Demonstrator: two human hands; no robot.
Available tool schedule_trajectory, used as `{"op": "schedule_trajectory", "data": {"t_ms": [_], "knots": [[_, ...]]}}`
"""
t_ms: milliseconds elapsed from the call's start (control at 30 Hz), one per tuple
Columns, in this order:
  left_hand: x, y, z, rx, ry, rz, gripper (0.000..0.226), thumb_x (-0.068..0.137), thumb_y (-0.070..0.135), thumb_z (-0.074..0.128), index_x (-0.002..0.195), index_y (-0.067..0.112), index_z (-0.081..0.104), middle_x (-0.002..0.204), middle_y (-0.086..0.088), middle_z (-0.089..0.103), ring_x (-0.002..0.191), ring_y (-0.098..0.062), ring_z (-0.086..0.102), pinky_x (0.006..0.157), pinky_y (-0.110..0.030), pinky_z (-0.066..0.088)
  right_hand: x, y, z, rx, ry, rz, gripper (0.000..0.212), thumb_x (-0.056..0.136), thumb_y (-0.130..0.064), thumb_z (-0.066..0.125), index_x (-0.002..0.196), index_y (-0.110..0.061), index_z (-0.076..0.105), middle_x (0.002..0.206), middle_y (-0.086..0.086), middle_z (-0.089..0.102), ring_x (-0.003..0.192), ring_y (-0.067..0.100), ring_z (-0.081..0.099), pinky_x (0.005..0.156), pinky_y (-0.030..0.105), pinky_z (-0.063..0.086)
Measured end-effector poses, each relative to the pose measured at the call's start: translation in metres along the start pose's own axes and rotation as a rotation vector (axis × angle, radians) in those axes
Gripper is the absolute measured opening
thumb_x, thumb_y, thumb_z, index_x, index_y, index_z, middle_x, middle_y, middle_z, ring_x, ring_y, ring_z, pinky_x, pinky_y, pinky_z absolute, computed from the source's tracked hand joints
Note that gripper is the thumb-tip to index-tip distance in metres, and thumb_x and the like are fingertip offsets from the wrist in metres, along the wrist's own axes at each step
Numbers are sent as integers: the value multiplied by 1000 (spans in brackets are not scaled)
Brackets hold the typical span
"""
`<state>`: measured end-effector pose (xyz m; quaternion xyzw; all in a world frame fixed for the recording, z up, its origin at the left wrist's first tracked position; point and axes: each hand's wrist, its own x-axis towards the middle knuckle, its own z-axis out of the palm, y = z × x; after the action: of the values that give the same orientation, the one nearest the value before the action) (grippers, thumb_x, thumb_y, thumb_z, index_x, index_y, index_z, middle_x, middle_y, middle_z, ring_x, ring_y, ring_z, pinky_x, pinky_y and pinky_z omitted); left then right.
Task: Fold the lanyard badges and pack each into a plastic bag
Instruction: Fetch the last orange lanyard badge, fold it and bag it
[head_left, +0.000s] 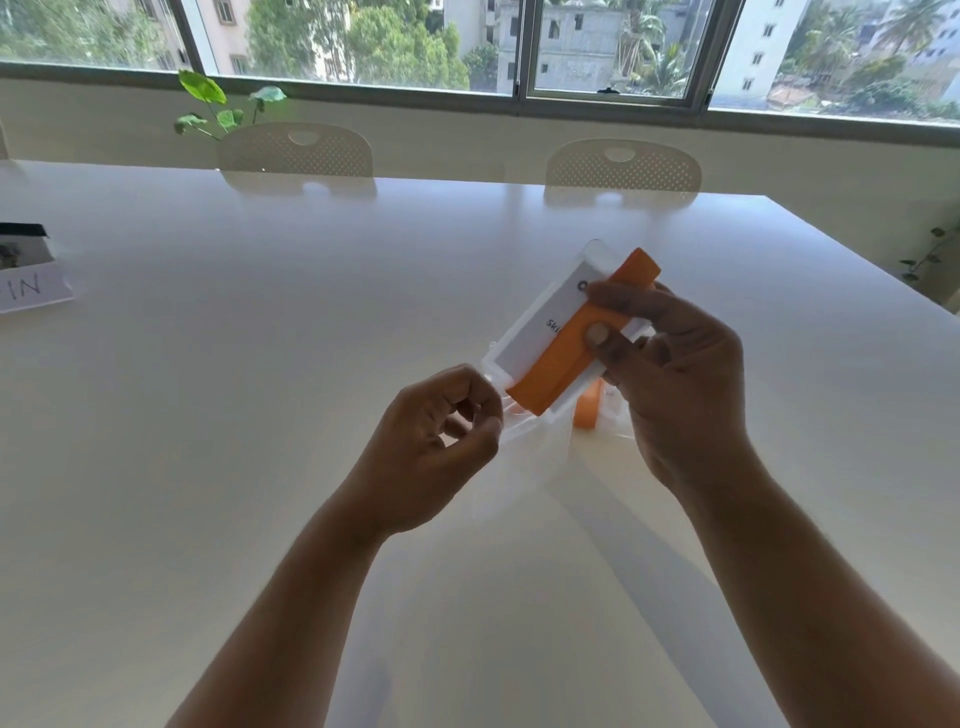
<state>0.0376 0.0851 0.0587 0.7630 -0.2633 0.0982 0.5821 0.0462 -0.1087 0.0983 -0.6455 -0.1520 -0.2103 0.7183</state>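
A white badge card (540, 322) in a clear sleeve has its orange lanyard strap (576, 338) folded flat along it. My right hand (675, 384) grips badge and strap together, thumb pressing on the strap, held above the white table (260, 415). Below it a clear plastic bag (545, 441) hangs, hard to see against the table. My left hand (441, 441) pinches the bag's upper edge at the badge's lower corner. A further bit of orange strap (589, 410) shows through the bag under the right hand.
A white paper sign with handwriting (31, 291) and a dark-topped box (21, 244) lie at the table's far left edge. Two white perforated chairs (296, 150) (623, 166) stand behind the table, under a wide window. A leafy plant (218, 109) rises behind the left chair.
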Motion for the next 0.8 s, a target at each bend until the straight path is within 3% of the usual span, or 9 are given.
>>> {"op": "schedule_trajectory", "data": {"t_ms": [100,267,400,467,533,633,733,800], "knots": [[0,-4,1,-40,-47,-12,10,78,18,54,73,10,55,74,2,56,70,-17,50,66,-26,41,1,0,1,66,30,-29,21,79,-11,69,90,-27,76,111,0,68,110,29,64,91,52,55],[0,-7,2,-117,-34,-22,10,77,17,54,74,8,57,78,-12,54,74,-32,49,63,-43,41,5,4,-1,89,-5,-30,29,83,-1,67,89,-27,77,113,7,66,110,29,64,90,49,57],[2,-9,2,-199,51,-103,15,78,21,56,79,7,61,79,-19,62,79,-42,61,67,-38,51,4,12,-3,35,-23,-7,37,84,4,68,88,-31,79,111,0,68,104,28,66,89,50,57],[2,-10,1,-268,66,-166,13,84,17,60,81,4,59,80,-17,68,81,-37,68,67,-36,56,3,15,-4,17,-19,-2,37,83,3,69,89,-32,79,111,0,68,98,31,65,88,51,57],[2,-9,2,-323,51,-221,21,87,18,66,83,2,54,84,-18,71,83,-31,71,68,-37,59,2,17,-5,21,-23,-5,37,83,4,69,89,-31,79,111,1,68,98,23,67,88,47,58],[1,-7,6,-329,61,-260,33,73,20,83,87,12,54,91,-15,73,81,-24,72,69,-31,61,2,18,-6,12,-19,-9,38,82,6,69,90,-30,79,110,0,68,97,14,69,83,38,59],[2,-7,9,-328,106,-299,48,66,22,86,102,18,54,98,-9,73,86,-25,75,74,-34,62,1,20,-8,-35,-25,-1,38,85,6,67,108,-25,71,102,-18,71,98,11,70,76,28,59],[2,-7,9,-356,112,-332,58,64,23,86,111,20,53,101,-7,75,89,-25,75,74,-32,61,1,22,-10,-47,-41,5,48,87,6,64,125,-23,60,104,-19,67,102,8,68,73,25,58]]}}
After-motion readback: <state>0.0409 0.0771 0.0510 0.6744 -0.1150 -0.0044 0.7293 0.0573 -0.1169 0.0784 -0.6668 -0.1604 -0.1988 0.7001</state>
